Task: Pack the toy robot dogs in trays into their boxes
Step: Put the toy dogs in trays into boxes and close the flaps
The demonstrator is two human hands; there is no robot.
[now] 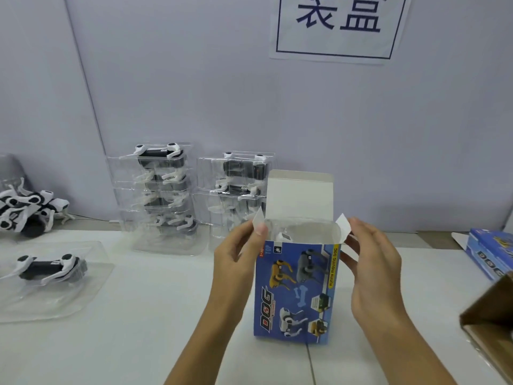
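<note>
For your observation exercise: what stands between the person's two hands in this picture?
The head view shows the upright blue box, top open, with a clear tray inside. The left hand pinches its left side flap; the right hand holds the right flap.

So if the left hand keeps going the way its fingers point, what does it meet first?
Probably the stack of trayed dogs right behind the box's left side flap that the left hand touches; depth is unclear.

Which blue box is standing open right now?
The box between both hands, upright with its lid raised. The other box lies flat at the right edge.
</note>
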